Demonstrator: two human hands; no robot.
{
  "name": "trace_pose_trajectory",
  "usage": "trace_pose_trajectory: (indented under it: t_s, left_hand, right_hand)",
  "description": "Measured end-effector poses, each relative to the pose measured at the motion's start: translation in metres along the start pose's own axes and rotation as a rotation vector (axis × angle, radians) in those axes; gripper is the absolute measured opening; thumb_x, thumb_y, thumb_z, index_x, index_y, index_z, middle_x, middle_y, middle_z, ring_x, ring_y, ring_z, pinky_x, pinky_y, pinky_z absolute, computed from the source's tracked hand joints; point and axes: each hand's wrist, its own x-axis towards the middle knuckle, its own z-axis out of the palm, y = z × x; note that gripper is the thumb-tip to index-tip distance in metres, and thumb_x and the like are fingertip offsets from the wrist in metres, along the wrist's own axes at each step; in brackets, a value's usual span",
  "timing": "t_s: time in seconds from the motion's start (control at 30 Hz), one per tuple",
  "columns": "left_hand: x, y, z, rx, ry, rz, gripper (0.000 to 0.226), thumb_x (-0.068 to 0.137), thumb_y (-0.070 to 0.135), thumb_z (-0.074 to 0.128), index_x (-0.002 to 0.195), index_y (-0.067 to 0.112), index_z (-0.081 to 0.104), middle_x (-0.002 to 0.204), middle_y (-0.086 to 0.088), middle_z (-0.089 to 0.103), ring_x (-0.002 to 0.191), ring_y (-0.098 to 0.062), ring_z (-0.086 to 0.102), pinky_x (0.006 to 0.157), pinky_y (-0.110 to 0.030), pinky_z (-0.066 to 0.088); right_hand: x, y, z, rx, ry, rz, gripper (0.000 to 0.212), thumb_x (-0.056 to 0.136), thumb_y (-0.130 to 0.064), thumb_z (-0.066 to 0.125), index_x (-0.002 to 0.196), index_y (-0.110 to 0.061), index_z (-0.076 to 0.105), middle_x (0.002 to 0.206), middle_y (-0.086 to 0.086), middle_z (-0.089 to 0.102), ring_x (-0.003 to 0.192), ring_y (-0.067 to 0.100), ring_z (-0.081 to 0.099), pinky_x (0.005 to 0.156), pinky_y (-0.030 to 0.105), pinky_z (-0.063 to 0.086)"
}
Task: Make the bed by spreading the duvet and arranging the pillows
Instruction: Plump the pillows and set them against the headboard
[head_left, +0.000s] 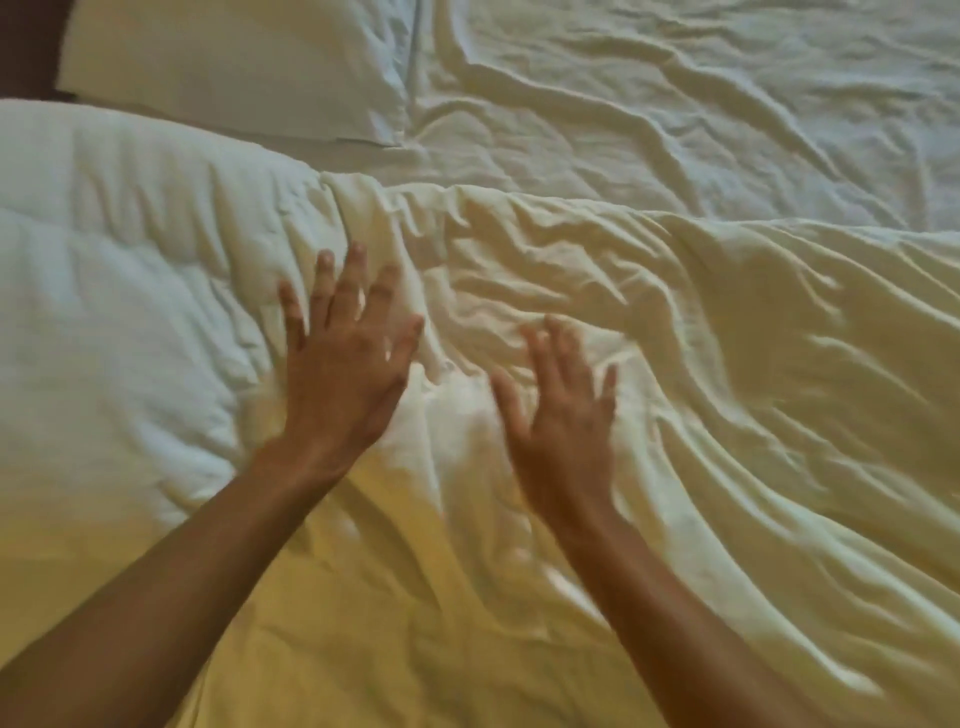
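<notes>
Fingers spread and holding nothing, the left hand (343, 364) and right hand (563, 421) should sweep creases outward across the duvet (737, 374).

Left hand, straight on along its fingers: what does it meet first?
The left hand lies open on the duvet, fingers pointing up the bed. First in line is the duvet's bunched fold just ahead of it. Beyond that comes sheet, then perhaps the pillow edge. Depth is unclear.
</notes>
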Motion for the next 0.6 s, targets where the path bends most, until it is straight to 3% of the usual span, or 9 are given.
trace_pose_trajectory:
  t_s: [0.1,0.23,0.33,0.47,0.53,0.6]
  left_hand:
    - [-0.027,-0.076,0.000,0.194,-0.111,-0.003,0.063,0.101,0.059,0.021,0.157,0.031,0.018,0.166,-0.001,0.011,0.152,-0.029,0.005,0.121,-0.051,-0.002]
    - [-0.054,-0.123,-0.004,0.231,-0.173,0.018,0.070,0.097,0.059,0.019,0.157,0.025,0.020,0.166,-0.001,0.012,0.153,-0.021,0.004,0.121,-0.039,-0.008]
    - [-0.058,-0.117,-0.008,0.129,-0.112,-0.033,0.071,0.099,0.058,0.025,0.158,0.019,0.019,0.166,-0.005,0.006,0.153,-0.020,-0.001,0.121,-0.034,-0.011]
    - [-0.053,-0.117,-0.049,-0.080,0.026,0.067,0.055,0.101,0.039,0.048,0.149,0.014,0.041,0.163,-0.009,0.022,0.152,-0.026,0.013,0.124,-0.045,0.009]
    - [-0.052,-0.130,-0.067,0.056,0.107,0.138,0.055,0.099,0.043,0.041,0.147,0.017,0.044,0.161,-0.008,0.027,0.151,-0.028,0.016,0.122,-0.052,0.006]
    - [-0.049,-0.165,-0.075,0.212,0.031,0.121,0.063,0.098,0.054,0.028,0.153,0.024,0.034,0.164,-0.006,0.017,0.153,-0.029,0.006,0.120,-0.055,-0.003]
  right_hand:
    - [-0.043,-0.011,0.037,-0.157,-0.253,-0.133,0.065,0.097,-0.065,0.022,0.156,-0.040,0.014,0.166,-0.011,0.001,0.153,0.011,-0.004,0.121,0.048,-0.008]
    - [-0.055,0.021,0.051,-0.352,-0.252,0.015,0.067,0.099,-0.065,0.016,0.157,-0.038,-0.001,0.163,-0.018,-0.012,0.151,0.009,-0.013,0.121,0.043,-0.012]
    - [-0.058,0.022,0.046,-0.404,-0.290,0.162,0.062,0.101,-0.058,0.010,0.156,-0.037,-0.010,0.162,-0.017,-0.019,0.149,0.011,-0.019,0.120,0.049,-0.012]
    - [-0.058,-0.021,0.036,-0.287,-0.132,0.390,0.060,0.103,-0.049,0.026,0.157,-0.025,0.018,0.165,0.000,0.015,0.152,0.021,0.008,0.119,0.060,0.002]
    - [-0.058,-0.060,0.040,-0.081,-0.023,0.330,0.057,0.103,-0.049,0.034,0.153,-0.024,0.030,0.163,-0.001,0.024,0.151,0.018,0.014,0.120,0.053,0.003]
    - [-0.062,-0.105,0.057,0.004,-0.038,0.154,0.059,0.099,-0.056,0.034,0.152,-0.030,0.034,0.163,-0.007,0.022,0.151,0.011,0.011,0.121,0.047,0.000]
